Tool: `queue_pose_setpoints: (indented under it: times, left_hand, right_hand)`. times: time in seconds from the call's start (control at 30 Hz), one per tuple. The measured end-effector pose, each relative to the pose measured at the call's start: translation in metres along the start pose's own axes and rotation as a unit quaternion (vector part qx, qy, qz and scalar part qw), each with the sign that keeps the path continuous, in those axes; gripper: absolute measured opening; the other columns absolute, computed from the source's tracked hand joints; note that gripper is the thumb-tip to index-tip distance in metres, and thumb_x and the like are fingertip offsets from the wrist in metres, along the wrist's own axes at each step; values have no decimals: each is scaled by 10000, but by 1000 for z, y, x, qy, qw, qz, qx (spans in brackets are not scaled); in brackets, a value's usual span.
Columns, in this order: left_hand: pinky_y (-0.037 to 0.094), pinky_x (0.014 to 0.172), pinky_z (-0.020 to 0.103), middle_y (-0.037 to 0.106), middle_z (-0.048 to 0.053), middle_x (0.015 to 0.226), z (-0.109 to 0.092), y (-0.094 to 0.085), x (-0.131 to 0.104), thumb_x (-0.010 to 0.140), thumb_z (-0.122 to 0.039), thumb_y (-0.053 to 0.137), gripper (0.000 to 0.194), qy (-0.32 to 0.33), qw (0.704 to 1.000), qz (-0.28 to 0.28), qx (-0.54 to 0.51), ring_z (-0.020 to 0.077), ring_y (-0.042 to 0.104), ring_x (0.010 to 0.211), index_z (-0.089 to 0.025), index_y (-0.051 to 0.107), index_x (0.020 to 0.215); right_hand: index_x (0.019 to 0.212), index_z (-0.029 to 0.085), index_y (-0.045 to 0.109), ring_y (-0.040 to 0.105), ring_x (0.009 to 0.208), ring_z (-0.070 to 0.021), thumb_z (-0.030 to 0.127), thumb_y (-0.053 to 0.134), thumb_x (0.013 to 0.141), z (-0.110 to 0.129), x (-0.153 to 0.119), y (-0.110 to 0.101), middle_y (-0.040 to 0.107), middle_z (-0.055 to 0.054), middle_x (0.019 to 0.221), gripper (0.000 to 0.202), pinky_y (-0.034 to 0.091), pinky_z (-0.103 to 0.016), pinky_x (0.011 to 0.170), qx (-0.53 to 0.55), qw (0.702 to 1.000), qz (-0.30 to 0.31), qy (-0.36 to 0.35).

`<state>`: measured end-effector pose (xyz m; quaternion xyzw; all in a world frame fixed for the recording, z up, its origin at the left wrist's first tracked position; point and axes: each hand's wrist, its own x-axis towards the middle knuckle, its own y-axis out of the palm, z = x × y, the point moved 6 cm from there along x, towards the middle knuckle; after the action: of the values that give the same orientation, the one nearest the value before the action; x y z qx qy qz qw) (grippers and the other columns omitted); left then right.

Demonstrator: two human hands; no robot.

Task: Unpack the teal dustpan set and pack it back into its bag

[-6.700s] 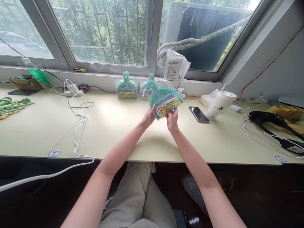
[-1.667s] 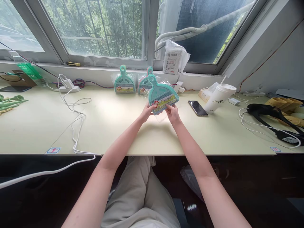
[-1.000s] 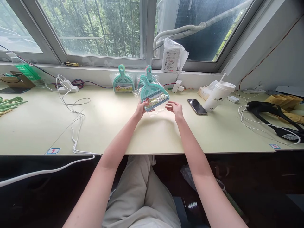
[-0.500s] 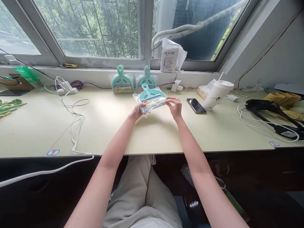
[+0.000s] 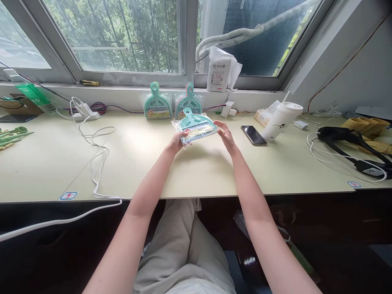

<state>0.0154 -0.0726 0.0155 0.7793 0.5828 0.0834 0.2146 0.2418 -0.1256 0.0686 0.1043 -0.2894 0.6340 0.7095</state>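
Note:
A teal dustpan and brush set [image 5: 197, 125] in clear plastic wrap is held above the table, its handle pointing away from me. My left hand [image 5: 178, 141] grips its lower left corner, thumb on top. My right hand [image 5: 225, 134] is at the set's right edge with fingers apart, and does not grip it. Behind, two more wrapped dustpan sets, a left one [image 5: 157, 104] and a right one [image 5: 189, 102], stand upright against the wall below the window.
A phone [image 5: 253, 135], a white cup with a straw [image 5: 280, 122] and a tissue box [image 5: 263, 117] are on the right. Farther right lies a black strap device [image 5: 346, 141]. White cables [image 5: 97, 163] run over the left of the table [image 5: 137, 163].
My right hand has let go of the set's right edge and its fingers have spread. The set in my left hand now lies a little flatter.

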Motion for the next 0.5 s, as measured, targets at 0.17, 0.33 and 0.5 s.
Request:
queue_pose_setpoints:
  times: [0.17, 0.33, 0.5]
  left_hand:
    - [491, 463, 258, 641, 56, 744, 0, -7, -3, 659, -170, 610, 360, -26, 1000, -9, 9, 140, 591, 542, -114, 590, 1015]
    - [454, 437, 258, 604, 28, 654, 3, -4, -7, 672, -157, 595, 344, -43, 998, -2, 35, 137, 565, 493, -113, 587, 1013]
    - [382, 391, 237, 594, 28, 611, 1, 1, -10, 687, -169, 587, 297, -47, 996, 36, 65, 136, 552, 478, -109, 588, 977]
  right_hand:
    - [1107, 329, 708, 516, 1263, -259, 366, 827, 670, -1, -3, 12, 648, -9, 1287, 455, 366, -436, 1088, -68, 997, 32, 0]
    - [786, 287, 772, 631, 1054, -218, 335, 673, 819, -15, -2, 11, 733, -11, 1040, 115, 435, -383, 1015, -52, 998, -5, 24]
    - [785, 296, 771, 624, 962, -213, 362, 627, 854, -20, -1, 10, 729, -3, 920, 173, 445, -366, 962, -130, 991, -20, 16]
